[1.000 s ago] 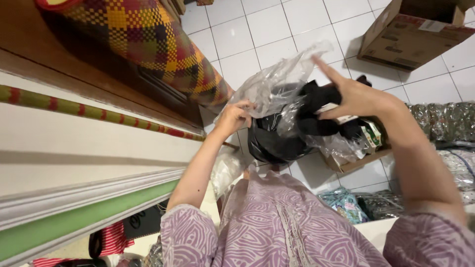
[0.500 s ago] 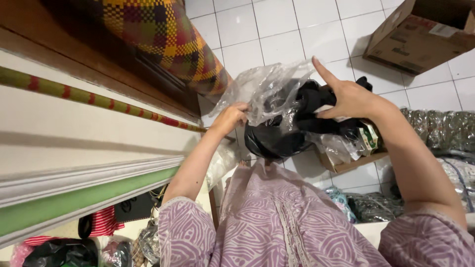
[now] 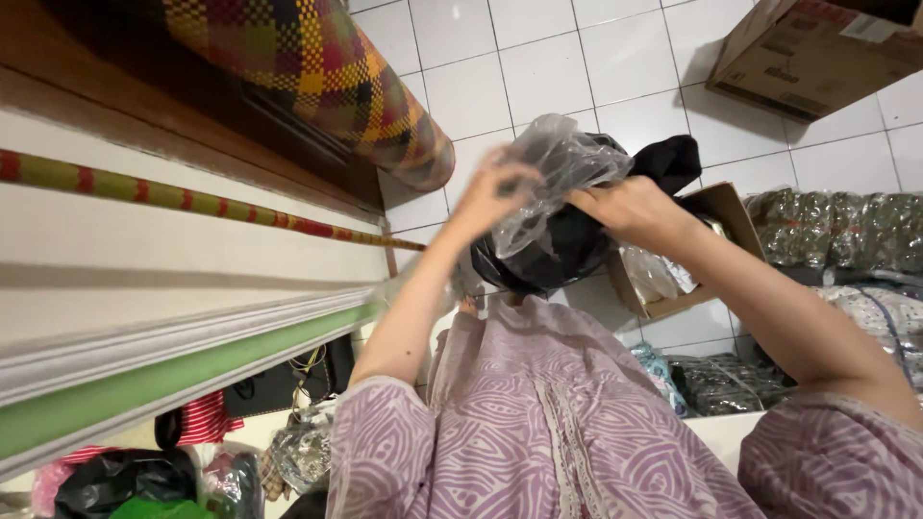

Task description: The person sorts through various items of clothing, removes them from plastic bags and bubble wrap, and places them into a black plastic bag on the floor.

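Your left hand (image 3: pixel 495 187) and your right hand (image 3: pixel 625 207) meet in front of you, above your lap, over a black garment (image 3: pixel 558 252) half wrapped in a clear plastic bag (image 3: pixel 562 168). Your left fingers are curled into the crinkled plastic at the bag's left edge, gripping it. Your right hand is closed over the bundle from the right, its fingers buried in the plastic and cloth, so you grasp both there.

The bundle hangs between your hands, above the white tiled floor (image 3: pixel 538 67). Its long axis runs on a slant, from the rounded black mass low on the left, near your purple patterned top (image 3: pixel 538 423), up to a loose black end (image 3: pixel 673 161) that sticks out past your right hand toward the upper right. The bag's puffed part covers the upper middle of the cloth.

Just beyond your right wrist lies an open cardboard box (image 3: pixel 716 216). A rolled checked mat (image 3: pixel 327 72) lies to the upper left, well apart from the bundle.
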